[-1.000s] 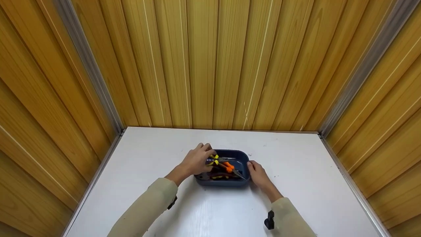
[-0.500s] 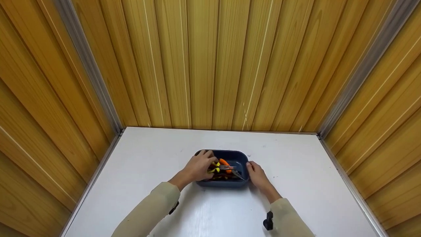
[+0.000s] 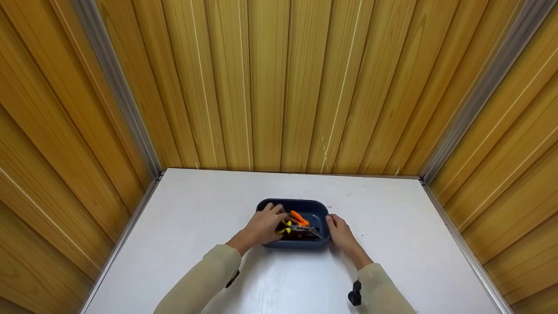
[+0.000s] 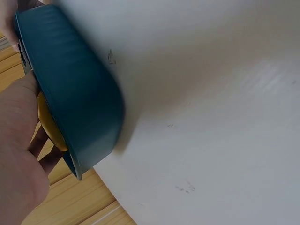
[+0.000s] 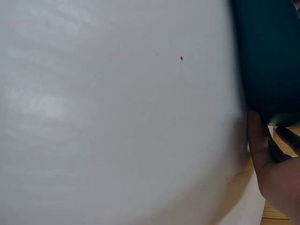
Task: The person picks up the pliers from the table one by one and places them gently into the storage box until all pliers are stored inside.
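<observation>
A dark blue box (image 3: 301, 244) holding several pliers stands on the white table. My left hand (image 3: 263, 224) reaches in over its left end and grips pliers with yellow-and-black handles (image 3: 285, 229), their metal nose pointing right. Orange-handled pliers (image 3: 299, 217) lie just behind them, partly covered. In the left wrist view a yellow handle (image 4: 49, 123) shows between the hand and the box wall. At the box's right end, my right hand (image 3: 342, 232) holds the rim and side wall. Other tools low in the box are too dark to make out.
The white table (image 3: 209, 192) meets wood-patterned panels (image 3: 270, 87) at the back, with more panels on both sides. Grey metal posts (image 3: 144, 144) stand in the back corners. Small dark marks dot the tabletop.
My left hand has moved down and toward me inside the box with the yellow-handled pliers, which now lie in front of the orange-handled ones. The right hand stays at the box's right end.
</observation>
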The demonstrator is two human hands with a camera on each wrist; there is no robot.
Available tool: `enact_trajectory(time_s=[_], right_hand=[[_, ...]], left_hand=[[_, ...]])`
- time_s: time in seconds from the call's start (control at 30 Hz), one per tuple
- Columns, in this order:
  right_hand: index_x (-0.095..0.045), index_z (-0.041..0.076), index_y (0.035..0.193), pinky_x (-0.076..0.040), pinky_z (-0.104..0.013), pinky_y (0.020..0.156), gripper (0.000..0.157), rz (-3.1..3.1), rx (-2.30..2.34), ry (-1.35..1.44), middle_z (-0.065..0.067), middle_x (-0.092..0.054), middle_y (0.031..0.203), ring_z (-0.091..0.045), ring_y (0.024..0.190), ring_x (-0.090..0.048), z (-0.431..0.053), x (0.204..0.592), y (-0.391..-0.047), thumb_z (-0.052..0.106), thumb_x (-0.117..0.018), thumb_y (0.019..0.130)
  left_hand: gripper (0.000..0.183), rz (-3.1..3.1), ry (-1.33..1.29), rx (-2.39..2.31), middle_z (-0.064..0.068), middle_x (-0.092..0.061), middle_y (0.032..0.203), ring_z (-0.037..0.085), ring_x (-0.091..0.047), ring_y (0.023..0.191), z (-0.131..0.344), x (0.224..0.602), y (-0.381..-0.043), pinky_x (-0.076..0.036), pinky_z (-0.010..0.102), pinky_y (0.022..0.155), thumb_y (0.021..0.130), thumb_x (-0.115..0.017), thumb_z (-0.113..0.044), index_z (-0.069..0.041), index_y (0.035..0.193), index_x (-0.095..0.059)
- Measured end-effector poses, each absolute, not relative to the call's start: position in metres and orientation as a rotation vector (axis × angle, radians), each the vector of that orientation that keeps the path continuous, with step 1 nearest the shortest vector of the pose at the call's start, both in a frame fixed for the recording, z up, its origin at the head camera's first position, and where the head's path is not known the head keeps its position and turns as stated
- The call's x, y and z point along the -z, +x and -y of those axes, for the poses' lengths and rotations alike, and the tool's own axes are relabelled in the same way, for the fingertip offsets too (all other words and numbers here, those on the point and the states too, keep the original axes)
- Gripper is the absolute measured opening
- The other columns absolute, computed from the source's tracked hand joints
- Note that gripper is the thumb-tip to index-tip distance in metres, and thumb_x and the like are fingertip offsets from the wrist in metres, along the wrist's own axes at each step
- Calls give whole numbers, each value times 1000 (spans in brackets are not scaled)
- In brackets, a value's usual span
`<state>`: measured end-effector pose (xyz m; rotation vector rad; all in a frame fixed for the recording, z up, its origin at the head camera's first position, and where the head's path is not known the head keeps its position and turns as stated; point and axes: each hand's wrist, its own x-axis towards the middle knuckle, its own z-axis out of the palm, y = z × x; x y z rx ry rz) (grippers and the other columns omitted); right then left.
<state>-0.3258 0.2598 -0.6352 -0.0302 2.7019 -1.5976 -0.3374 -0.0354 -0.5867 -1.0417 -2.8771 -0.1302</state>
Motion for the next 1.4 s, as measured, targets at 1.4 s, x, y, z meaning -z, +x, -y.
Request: enact_trajectory(time_s=[1.4], right_hand=[[-68, -3, 124, -46, -43, 94, 35, -2755, 1587, -85, -15, -69, 111, -23, 99, -57, -261, 635, -324, 23, -45, 116]], left_hand=[[56, 2911, -914, 561, 3, -56, 136, 21, -54, 120, 63, 603, -338, -56, 41, 93, 100, -70, -54, -15, 141, -65]])
